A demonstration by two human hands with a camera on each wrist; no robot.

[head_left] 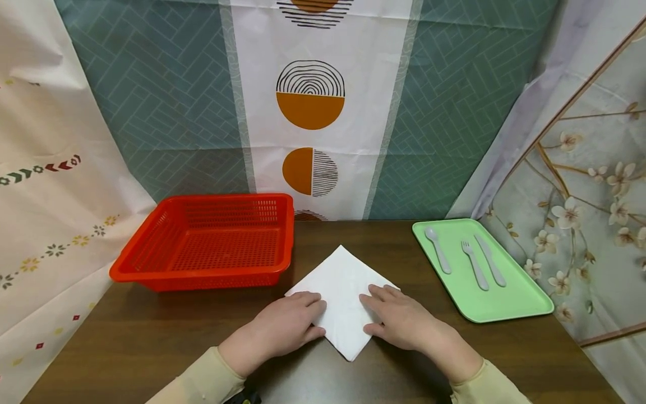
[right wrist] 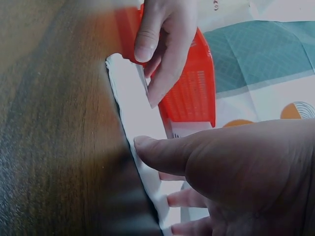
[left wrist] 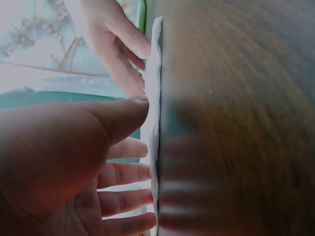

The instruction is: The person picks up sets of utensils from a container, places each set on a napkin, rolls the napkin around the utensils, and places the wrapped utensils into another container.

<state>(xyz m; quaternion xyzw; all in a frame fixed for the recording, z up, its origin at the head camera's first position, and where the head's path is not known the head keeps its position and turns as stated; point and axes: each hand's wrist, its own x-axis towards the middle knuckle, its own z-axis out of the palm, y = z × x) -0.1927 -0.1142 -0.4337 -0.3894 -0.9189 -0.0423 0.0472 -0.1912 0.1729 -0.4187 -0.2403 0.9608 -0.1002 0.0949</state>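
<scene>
A white folded napkin (head_left: 343, 303) lies flat on the brown table, turned so that one corner points toward me. My left hand (head_left: 287, 322) rests on its left corner, with fingertips on the paper and the thumb at the near left edge. On the opposite side my right hand (head_left: 398, 317) touches the right corner with its fingers spread. Both wrist views show the napkin's layered edge, seen in the left wrist view as a thin white strip (left wrist: 154, 98). Neither hand curls round it.
A red plastic basket (head_left: 212, 278) stands at the back left. At the right lies a light green tray (head_left: 484, 311) bearing a grey spoon (head_left: 438, 251), fork (head_left: 475, 266) and knife (head_left: 490, 261). Patterned cloth (head_left: 176, 84) hangs behind the dark wooden table (head_left: 151, 336).
</scene>
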